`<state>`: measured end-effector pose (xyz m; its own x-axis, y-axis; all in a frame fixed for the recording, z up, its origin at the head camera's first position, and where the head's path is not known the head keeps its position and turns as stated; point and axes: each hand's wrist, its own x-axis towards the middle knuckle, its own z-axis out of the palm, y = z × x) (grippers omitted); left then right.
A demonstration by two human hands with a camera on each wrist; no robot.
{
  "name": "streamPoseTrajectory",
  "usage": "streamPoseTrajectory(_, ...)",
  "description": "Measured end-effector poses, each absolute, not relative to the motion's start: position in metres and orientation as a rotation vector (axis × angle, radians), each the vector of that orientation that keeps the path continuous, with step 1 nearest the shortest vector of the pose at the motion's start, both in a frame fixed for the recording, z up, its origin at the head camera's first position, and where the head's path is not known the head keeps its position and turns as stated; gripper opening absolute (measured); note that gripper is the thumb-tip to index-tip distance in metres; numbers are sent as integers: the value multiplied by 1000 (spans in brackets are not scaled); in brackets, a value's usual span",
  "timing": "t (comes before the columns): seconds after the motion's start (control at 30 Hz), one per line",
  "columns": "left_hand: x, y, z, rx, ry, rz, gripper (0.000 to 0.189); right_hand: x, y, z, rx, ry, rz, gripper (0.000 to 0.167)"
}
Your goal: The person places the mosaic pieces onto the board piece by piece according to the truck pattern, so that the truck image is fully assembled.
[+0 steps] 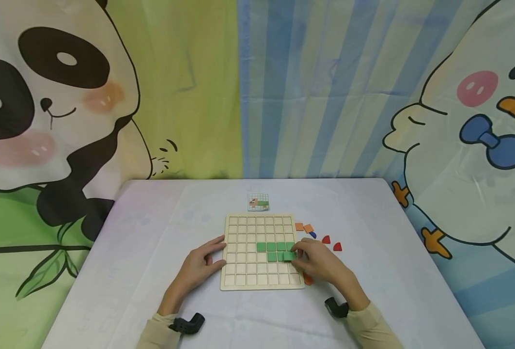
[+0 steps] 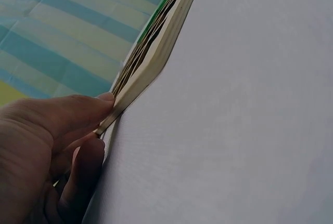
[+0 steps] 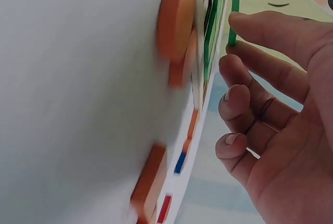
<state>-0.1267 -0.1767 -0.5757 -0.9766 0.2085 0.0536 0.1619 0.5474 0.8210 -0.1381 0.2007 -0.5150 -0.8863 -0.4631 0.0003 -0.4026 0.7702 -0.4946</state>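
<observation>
A pale wooden board (image 1: 261, 287) with a raised grid of square cells lies on the white table. Green square tiles (image 1: 272, 247) fill part of two rows at its right side. My right hand (image 1: 320, 261) pinches another green square tile (image 3: 234, 20) between thumb and finger. In the right wrist view this tile stands off the board, and the other fingers curl loosely below it. From the head, it overlaps the right end of the lower green row. At the opposite edge, my left hand (image 1: 196, 265) touches the board with extended thumb and fingertips.
Behind the board lies a small picture card (image 1: 258, 202) with a grid pattern. Along the right side are orange squares (image 1: 308, 228), a blue piece (image 1: 313, 235) and red pieces (image 1: 326, 240). A rounded orange piece (image 1: 308, 279) lies by the board's near right corner. Printed curtains (image 1: 309, 87) hang beyond the table.
</observation>
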Motion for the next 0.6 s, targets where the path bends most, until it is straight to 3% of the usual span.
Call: streamPoseTrajectory(0.6, -127, -177, -577, 316, 2721, 1424, 53, -144, 158, -520, -854, 2804, -762, 20)
